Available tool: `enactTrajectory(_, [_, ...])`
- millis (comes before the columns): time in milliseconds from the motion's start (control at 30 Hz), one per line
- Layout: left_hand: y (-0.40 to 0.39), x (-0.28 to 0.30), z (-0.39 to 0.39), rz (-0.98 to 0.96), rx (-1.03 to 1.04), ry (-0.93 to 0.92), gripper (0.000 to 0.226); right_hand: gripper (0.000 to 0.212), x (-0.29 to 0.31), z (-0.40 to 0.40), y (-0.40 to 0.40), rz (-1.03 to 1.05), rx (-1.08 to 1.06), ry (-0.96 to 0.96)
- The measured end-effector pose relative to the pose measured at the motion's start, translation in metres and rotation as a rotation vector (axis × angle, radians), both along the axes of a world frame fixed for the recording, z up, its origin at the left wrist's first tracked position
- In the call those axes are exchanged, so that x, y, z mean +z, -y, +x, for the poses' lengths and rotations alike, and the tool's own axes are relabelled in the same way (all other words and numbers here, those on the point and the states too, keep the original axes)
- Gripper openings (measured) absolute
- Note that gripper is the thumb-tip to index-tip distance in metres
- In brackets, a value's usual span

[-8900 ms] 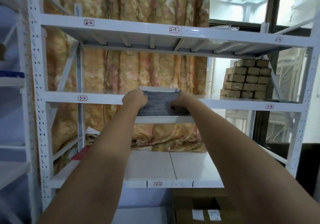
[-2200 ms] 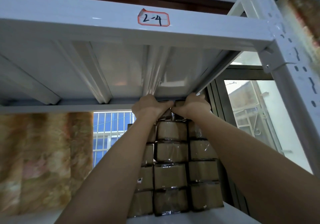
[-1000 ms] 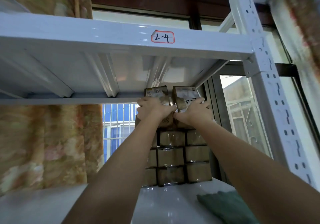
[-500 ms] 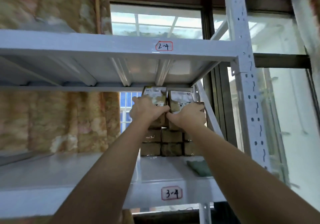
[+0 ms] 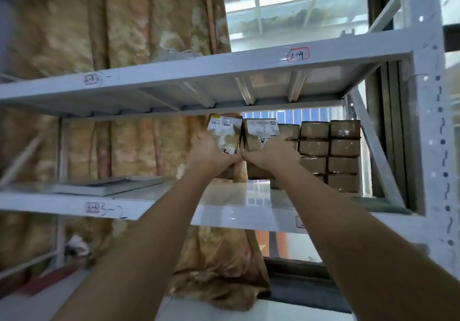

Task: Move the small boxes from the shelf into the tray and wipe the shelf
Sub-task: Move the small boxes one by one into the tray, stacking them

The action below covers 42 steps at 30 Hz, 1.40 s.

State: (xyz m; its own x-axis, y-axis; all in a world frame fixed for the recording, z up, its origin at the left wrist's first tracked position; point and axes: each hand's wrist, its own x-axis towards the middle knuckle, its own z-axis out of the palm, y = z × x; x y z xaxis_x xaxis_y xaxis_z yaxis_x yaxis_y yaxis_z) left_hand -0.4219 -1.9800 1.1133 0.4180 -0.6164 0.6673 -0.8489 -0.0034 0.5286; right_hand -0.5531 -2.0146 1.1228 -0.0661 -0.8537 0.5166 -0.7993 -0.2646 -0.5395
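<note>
Both boxes swing left off the stack [image 5: 328,156], left hand [image 5: 211,154] gripping one box [image 5: 224,134], right hand [image 5: 271,154] the other [image 5: 258,134] — loose grips risk a drop before the tray [image 5: 107,186].

Brown small boxes [image 5: 329,155] with white labels — white shelf [image 5: 239,215], dark green cloth [image 5: 378,206], curtain [image 5: 139,22] mottled gold and pink.

Two brown small boxes [image 5: 245,146] held upright, stacked boxes [image 5: 329,155] on shelf [image 5: 249,215]

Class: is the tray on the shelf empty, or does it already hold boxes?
Cannot tell: the tray shows nearly edge-on, its inside hidden; no boxes rise above its rim.
</note>
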Motion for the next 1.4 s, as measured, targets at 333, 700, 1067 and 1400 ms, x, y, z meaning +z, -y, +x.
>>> enactTrajectory(333, [-0.11,0.023,0.154,0.035,0.364,0.1,0.117,0.125,0.028,0.162,-0.077,0.029,0.355,0.012])
enactTrajectory(700, [-0.184,0.015,0.337,0.053,0.435,0.028,0.137,0.127,0.018,0.333,-0.147,0.056,0.486,-0.011])
enactTrajectory(1067, [-0.2,0.001,0.451,0.124,0.457,-0.036,0.121,0.119,0.007,0.454,-0.163,0.052,0.437,-0.051])
enactTrajectory(1400, [-0.143,0.005,0.511,0.099,0.46,-0.034,0.124,0.115,0.023,0.536,-0.095,0.089,0.425,-0.111])
